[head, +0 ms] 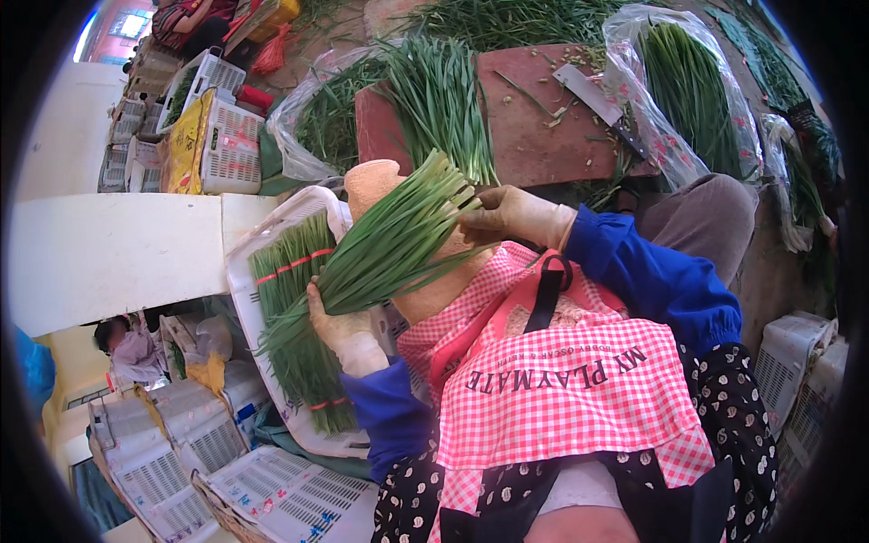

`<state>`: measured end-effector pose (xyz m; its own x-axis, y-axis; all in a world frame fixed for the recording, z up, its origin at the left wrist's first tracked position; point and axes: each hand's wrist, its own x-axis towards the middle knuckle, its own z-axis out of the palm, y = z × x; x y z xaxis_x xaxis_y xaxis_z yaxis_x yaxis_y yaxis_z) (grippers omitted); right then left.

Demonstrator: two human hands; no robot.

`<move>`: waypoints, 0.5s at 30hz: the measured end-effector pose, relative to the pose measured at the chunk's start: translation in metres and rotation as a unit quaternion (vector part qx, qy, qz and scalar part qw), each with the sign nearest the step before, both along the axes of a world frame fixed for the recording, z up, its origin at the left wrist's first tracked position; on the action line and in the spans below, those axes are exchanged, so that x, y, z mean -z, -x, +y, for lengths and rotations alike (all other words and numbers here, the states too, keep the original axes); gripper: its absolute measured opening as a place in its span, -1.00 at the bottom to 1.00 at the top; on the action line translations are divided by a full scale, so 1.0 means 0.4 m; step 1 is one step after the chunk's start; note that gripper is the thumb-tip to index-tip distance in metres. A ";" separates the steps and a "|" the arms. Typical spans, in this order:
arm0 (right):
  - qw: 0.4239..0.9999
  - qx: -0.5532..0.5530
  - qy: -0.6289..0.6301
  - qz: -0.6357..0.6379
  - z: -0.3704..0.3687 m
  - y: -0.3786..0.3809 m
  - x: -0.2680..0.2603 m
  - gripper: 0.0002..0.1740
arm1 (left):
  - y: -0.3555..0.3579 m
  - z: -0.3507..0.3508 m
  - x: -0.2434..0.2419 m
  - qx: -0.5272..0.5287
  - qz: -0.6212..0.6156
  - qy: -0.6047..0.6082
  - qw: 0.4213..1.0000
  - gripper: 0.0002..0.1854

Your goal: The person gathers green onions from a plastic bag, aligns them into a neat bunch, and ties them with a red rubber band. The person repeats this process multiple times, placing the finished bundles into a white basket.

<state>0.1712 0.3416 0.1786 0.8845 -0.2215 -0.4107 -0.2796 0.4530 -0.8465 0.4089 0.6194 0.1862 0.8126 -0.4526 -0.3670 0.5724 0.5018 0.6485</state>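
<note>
My left hand (343, 326), in a pale glove, is closed around the leafy part of a loose bunch of garlic chives (394, 244). The bunch lies slantwise over my lap, its pale stem ends up and to the right. At those ends is my gloved right hand (512, 216), its bent fingers pinching the outer stems; the fingertips are partly hidden. Beneath the left hand, a white plastic crate (241, 271) holds chives bound with red bands (295, 265). An orange towel (373, 183) covers my knee under the bunch.
Ahead stands a reddish board (523, 149) bearing a pile of chives (445, 102) and a cleaver (590, 95) with a black handle (630, 141). Plastic bags of greens flank it, one bag (686, 95) at right. Stacked crates (234, 146) stand left, beside a white ledge (122, 251). Other people sit farther off.
</note>
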 end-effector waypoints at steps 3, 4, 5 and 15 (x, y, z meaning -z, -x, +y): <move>0.998 -0.008 0.060 0.036 -0.044 0.052 0.004 -0.66 | -0.004 0.012 0.000 0.012 0.003 0.015 1.000 -0.79; 0.989 -0.039 0.122 0.075 -0.074 0.077 0.002 -0.63 | -0.004 0.017 0.002 0.028 0.008 0.042 0.999 -0.79; 0.968 -0.072 0.185 0.151 -0.093 0.094 0.001 -0.60 | -0.004 0.020 0.004 0.026 0.005 0.043 0.999 -0.79; 0.992 0.021 -0.017 -0.121 -0.068 0.008 -0.071 -0.29 | 0.015 -0.035 -0.049 0.027 -0.054 0.022 0.998 -0.81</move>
